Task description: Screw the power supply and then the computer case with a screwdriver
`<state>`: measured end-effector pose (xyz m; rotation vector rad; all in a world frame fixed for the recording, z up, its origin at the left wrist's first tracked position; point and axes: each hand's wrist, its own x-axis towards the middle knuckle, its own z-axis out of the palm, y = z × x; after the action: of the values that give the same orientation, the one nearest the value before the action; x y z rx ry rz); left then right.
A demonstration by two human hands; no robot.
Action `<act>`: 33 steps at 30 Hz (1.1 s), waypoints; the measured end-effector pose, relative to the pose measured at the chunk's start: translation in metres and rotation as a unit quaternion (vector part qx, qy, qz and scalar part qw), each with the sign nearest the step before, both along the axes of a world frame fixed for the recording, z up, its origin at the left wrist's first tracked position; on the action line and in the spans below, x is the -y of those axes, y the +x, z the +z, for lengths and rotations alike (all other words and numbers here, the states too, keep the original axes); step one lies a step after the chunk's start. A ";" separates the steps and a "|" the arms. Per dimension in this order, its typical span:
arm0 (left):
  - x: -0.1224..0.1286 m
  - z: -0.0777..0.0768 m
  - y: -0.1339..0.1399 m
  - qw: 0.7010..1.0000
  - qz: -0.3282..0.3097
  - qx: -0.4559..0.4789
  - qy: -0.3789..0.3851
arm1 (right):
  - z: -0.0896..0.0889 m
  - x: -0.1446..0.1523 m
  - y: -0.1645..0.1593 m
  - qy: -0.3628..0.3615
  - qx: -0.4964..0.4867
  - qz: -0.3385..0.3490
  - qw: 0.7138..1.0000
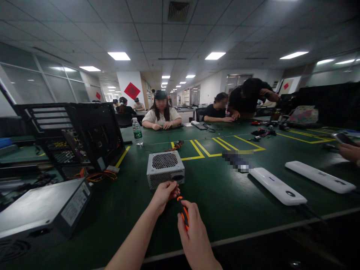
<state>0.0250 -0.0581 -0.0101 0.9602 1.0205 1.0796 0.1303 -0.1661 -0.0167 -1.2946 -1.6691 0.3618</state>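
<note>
My right hand (194, 228) is wrapped round the orange and black handle of a screwdriver (184, 213). My left hand (165, 195) has its fingers pinched together just ahead of the handle; what they hold, if anything, is too small to make out. The screwdriver's shaft is hidden by the fingers. Directly beyond my left hand stands a grey power supply unit (165, 168), its perforated fan grille facing up and its socket side towards me. My left fingertips overlap its lower edge in the view; whether they touch it I cannot tell.
An open black computer case (109, 131) stands at left, behind a second power supply (42, 206). A water bottle (137, 132) stands beyond. White elongated devices (277, 185) lie at right on the green table (225, 210). Several people sit or lean around; a hand (350, 151) reaches in at far right.
</note>
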 end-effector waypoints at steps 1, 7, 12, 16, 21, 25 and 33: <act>0.000 0.000 0.000 1.000 0.002 -0.004 0.000 | 0.000 0.000 0.000 -0.006 -0.002 0.005 1.000; -0.001 0.000 0.001 0.999 0.014 -0.036 0.013 | -0.001 -0.005 0.001 -0.084 -0.023 0.011 0.996; -0.002 -0.001 0.002 0.998 0.025 -0.059 0.025 | 0.001 -0.003 0.001 -0.071 -0.037 0.010 0.997; -0.002 0.000 0.004 0.996 0.036 -0.073 0.021 | 0.001 -0.002 0.003 -0.044 -0.028 0.031 0.998; -0.002 0.002 0.002 0.997 0.027 -0.077 0.019 | -0.002 -0.003 0.005 -0.066 -0.061 0.031 0.995; -0.001 0.003 0.000 0.997 -0.027 -0.071 0.012 | -0.004 -0.005 0.008 -0.100 -0.106 0.027 0.989; -0.004 0.000 0.002 0.992 -0.006 -0.123 0.031 | -0.007 -0.007 0.007 -0.033 -0.025 0.024 0.999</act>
<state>0.0266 -0.0545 -0.0098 1.1695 1.1853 1.0033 0.1373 -0.1589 -0.0237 -1.2848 -1.6613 0.4774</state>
